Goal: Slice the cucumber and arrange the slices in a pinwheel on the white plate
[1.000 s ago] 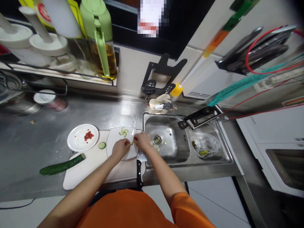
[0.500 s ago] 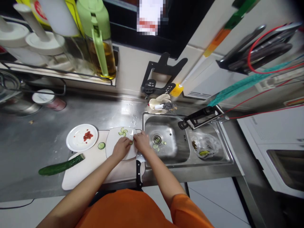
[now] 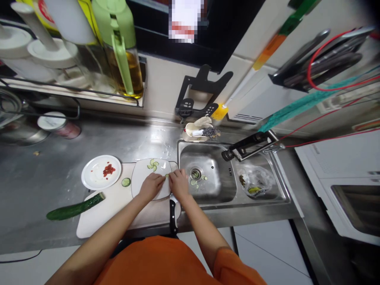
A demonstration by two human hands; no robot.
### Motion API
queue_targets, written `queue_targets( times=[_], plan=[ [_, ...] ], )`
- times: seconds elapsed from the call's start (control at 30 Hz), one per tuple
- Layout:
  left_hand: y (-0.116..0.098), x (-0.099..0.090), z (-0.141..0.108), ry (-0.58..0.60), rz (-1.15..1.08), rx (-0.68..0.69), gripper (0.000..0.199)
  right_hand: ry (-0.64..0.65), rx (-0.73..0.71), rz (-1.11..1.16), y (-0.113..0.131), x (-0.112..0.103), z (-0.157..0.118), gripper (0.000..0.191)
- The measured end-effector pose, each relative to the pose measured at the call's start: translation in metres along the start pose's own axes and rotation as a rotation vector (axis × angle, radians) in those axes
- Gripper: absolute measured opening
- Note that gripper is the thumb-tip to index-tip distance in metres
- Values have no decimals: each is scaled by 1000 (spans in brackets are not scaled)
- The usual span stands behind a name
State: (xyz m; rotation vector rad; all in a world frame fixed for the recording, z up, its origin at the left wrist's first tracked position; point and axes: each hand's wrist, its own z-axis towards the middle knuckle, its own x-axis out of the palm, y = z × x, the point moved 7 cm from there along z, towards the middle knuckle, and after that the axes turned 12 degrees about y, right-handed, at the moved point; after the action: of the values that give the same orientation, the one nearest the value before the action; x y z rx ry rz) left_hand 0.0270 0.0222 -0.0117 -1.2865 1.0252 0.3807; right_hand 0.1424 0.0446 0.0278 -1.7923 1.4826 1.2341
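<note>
My left hand (image 3: 151, 186) and my right hand (image 3: 178, 183) meet over the right part of a white squarish plate (image 3: 141, 176), fingertips pinching a small green cucumber piece (image 3: 167, 175) between them. A few thin cucumber slices (image 3: 152, 164) lie in a fan at the plate's far edge. The plate rests on a white cutting board (image 3: 102, 213). One loose round slice (image 3: 126, 182) lies on the board left of the plate. A half cucumber (image 3: 73, 207) lies at the board's left edge. A black-handled knife (image 3: 172, 211) lies under my right wrist.
A small round plate (image 3: 95, 181) with red bits stands to the left. The steel sink (image 3: 218, 190) to the right holds cucumber scraps near the drain (image 3: 195, 174) and a plastic bag (image 3: 255, 181). The faucet (image 3: 251, 145) reaches over it. An oil bottle (image 3: 124, 59) stands on the shelf.
Both hands have drawn slightly closer together over the plate's right edge. The whole view has shifted a little to the left. Nothing else has moved.
</note>
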Motion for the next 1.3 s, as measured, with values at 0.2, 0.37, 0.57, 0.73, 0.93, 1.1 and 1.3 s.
queue_targets(
  times=[0.2,0.37,0.57,0.73,0.93,1.1,1.3],
  plan=[
    [-2,-1,-1,-16,14,33,26,28,62,-8,9,26,-21,41],
    [-3,-1,0,-4,23,43,27,72,83,-14,11,35,-20,45],
    [-4,-1,1,16,20,50,25,62,81,-30,11,32,-19,45],
    [-5,-2,1,24,30,48,26,67,81,-37,11,33,-19,46],
    [-5,-2,1,29,47,49,25,55,77,-21,12,29,-19,43],
    [-4,-3,0,18,23,38,27,69,78,-24,11,27,-19,43],
    [-5,-4,-1,1,10,37,28,62,79,-23,11,25,-21,43]
  ],
)
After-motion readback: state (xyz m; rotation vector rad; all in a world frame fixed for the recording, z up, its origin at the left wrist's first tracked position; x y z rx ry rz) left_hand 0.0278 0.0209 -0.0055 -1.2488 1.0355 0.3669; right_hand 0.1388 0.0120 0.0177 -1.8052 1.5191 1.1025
